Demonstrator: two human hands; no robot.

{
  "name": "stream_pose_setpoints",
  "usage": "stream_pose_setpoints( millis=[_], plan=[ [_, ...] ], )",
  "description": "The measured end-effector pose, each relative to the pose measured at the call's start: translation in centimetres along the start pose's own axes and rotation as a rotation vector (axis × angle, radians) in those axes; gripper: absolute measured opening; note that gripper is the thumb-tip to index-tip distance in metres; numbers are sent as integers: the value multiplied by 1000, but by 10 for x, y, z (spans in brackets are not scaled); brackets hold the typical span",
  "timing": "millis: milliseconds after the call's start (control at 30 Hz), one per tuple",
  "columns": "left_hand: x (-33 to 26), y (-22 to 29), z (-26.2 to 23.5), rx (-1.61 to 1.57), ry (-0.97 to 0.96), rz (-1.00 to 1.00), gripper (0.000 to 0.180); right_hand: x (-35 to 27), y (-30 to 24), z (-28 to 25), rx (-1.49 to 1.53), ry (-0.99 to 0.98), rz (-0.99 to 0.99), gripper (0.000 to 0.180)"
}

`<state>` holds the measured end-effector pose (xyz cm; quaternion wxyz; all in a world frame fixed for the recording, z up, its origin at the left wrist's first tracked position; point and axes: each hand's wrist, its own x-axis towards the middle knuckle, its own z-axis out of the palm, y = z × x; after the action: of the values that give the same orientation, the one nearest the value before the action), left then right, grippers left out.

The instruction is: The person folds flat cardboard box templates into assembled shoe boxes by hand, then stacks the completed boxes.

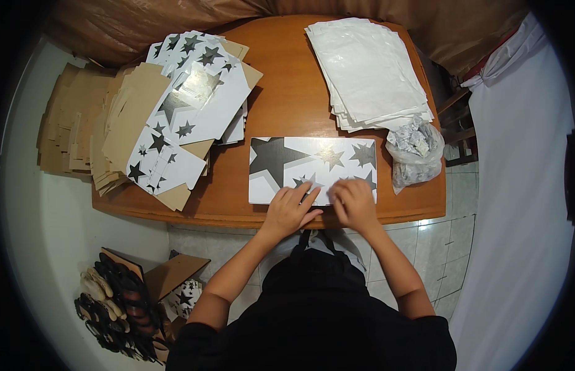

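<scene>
Box: a flat white box with black and grey stars point(312, 167) is lying lid-up at the centre of the frame, along the near edge of the table, its long side running left to right.
Left hand: the left hand point(291, 209) is resting palm-down on the near edge of the box, just left of the box's middle, fingers stretched flat and pointing toward the upper right; it is pressing on the surface, closing round nothing.
Right hand: the right hand point(355, 203) is lying just beside the left one on the same near edge, fingers curled downward onto the box; whether it is pinching anything beneath them, I cannot tell.
Table: a brown wooden table point(287, 93) is filling the upper middle of the frame, with the box touching its front rim.
White sheets: a thick stack of white sheets point(368, 71) is sitting in the upper right of the table, well apart from the hands.
Bag: a clear plastic bag of small packets point(415, 154) is lying just right of the box, below the white stack.
Flat cartons: a fanned pile of unfolded star-printed and plain brown cartons point(170, 117) is spreading over the table's left side, overhanging its edge.
Footwear: a heap of dark and pale sandals point(111, 309) is lying on the floor at the lower left.
Floor: pale tiles point(448, 241) are showing below the table at the right.
</scene>
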<state>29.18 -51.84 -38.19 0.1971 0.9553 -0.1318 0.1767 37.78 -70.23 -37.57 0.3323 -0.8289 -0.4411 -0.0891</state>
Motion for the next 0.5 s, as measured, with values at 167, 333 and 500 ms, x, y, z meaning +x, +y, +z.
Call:
stream_pose_setpoints(
  millis=[167,333,500],
  plan=[
    [24,-6,0,44,-28,73,59,53,37,-22,-157,34,61,25],
    [19,-10,10,14,-55,54,61,68,71,-11,-263,-163,121,28],
    [16,-12,9,48,-43,90,57,61,72,-8,-168,-48,90,24]
  ],
)
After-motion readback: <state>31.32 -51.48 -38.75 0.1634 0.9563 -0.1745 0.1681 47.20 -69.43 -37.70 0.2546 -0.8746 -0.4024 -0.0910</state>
